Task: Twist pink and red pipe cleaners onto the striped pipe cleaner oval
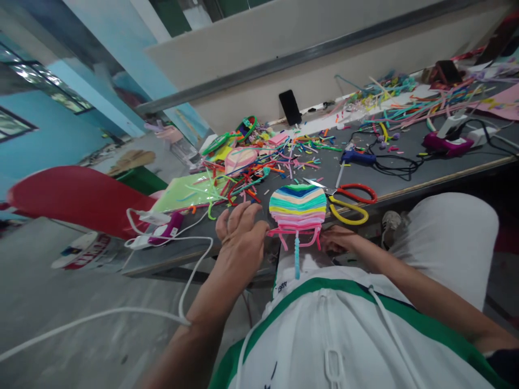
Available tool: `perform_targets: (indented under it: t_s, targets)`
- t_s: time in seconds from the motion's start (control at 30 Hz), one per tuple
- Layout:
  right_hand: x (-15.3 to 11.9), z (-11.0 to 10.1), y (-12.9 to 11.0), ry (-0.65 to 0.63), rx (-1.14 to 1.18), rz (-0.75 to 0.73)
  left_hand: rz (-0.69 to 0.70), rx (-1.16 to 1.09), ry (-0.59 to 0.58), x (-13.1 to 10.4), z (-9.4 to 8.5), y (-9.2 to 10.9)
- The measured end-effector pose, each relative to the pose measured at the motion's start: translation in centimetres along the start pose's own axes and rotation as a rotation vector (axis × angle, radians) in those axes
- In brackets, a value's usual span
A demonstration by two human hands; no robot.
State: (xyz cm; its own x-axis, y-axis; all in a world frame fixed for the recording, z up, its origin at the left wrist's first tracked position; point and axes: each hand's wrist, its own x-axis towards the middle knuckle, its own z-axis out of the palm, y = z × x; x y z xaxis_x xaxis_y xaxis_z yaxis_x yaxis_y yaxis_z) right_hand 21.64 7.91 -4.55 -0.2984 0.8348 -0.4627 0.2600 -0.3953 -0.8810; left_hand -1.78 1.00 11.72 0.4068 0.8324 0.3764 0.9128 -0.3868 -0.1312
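A round piece of striped pipe cleaners (pixel 298 205), running from green and blue through yellow to pink, lies at the table's front edge, with a light blue twisted stem hanging down. My left hand (pixel 243 232) is beside its left side, fingers bent and apart, the thumb close to a pink end. Below its right side is my right hand (pixel 334 239), low near my lap; its fingers are partly hidden and what they hold, if anything, cannot be made out. Scissors (pixel 351 202) with red and yellow handles lie open just right of the piece.
Cut pipe cleaners (pixel 287 156) litter the grey table (pixel 389 181). A blue glue gun (pixel 359 156) with black cable lies behind the scissors. A black phone (pixel 289 107) leans on the wall. At left are a purple power strip (pixel 167 228), white cables and a red chair (pixel 81 200).
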Motion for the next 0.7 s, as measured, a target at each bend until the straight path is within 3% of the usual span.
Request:
perform_targets:
  t_s: [0.1,0.17,0.2,0.27,0.37,0.5,0.7]
  targets:
    - [-1.9,-1.3,-1.6,-0.08,-0.219,0.009,-0.046,-0.028,0.003,-0.3,-0.6,-0.5]
    - [-3.6,-1.7,-3.2,-0.056,-0.313,-0.056,-0.085,-0.061,0.0,-0.6,-0.9,-1.3]
    - [-4.5,-1.7,-4.1,-0.026,-0.358,-0.129,-0.097,-0.08,0.003,-0.8,-1.0,-1.7]
    - [-6.2,-1.2,-5.9,0.129,-0.629,-0.444,-0.099,-0.114,0.019,-1.2,-1.2,-2.6]
    - [-8.0,0.3,-7.8,0.219,-0.826,-0.598,-0.098,-0.136,0.034,-1.9,-1.6,-3.8]
    - [-8.2,2.1,-8.9,0.263,-1.034,-0.626,-0.138,-0.16,0.038,-2.5,-2.0,-5.3]
    - [-6.7,3.1,-9.6,0.235,-1.268,-0.652,-0.223,-0.229,0.012,-3.4,-1.7,-7.9]
